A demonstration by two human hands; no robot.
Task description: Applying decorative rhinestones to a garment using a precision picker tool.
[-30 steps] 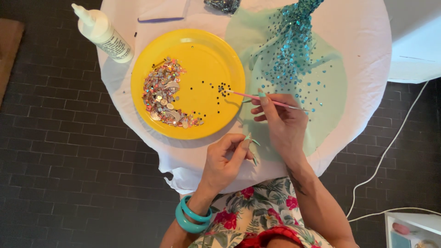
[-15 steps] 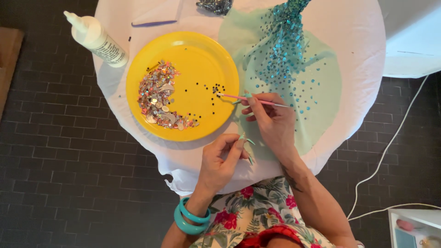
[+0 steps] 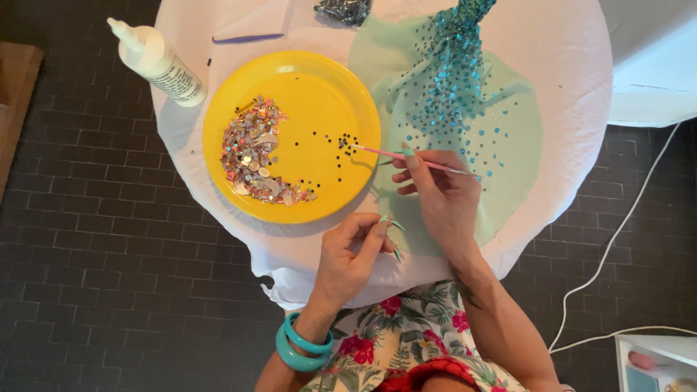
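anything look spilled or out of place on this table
Mostly tidy. A few small dark beads lie loose on the white tablecloth, outside the yellow plate. The glue bottle sits right at the table's left edge, overhanging the floor.

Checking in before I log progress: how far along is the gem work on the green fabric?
Done: gems crowd the mint fabric at its gathered top. In hand: the right hand aims a pink stick at small dark gems on the yellow plate. Left: the lower fabric is bare.

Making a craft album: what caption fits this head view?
Right hand dips a pink stick toward beads on a yellow plate, beside sequinned green fabric.
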